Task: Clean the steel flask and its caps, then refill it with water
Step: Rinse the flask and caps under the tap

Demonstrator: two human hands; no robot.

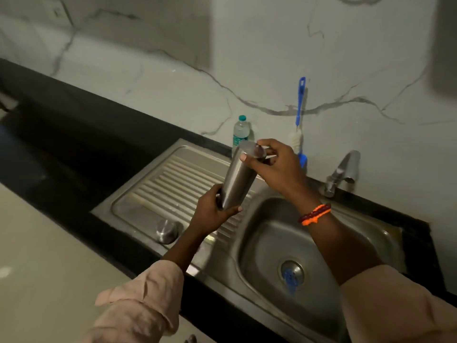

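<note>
While the left hand (212, 209) is wrapped round the lower end of the flask (238, 179), the flask is held tilted at the centre of the frame, above the ribbed draining board (173, 179) and just left of the sink bowl (272, 233). Its upper end is pinched between the thumb and fingers of the right hand (277, 167), which are curled on the inner cap (256, 151); whether that cap is seated or already loose cannot be told. 1 steel cap (167, 230) is seen resting on the draining board at lower left of centre.

The flask is judged to be rigid and fairly light if empty, and its brushed wall is likely to turn slippery once wetted, so a full wrap round the body is advised rather than a fingertip hold. The cap is best taken by its rim.

Further out, a bottle brush (299, 120) and a plastic water bottle (239, 132) stand against the wall, and the tap (342, 172) is at the right.
</note>
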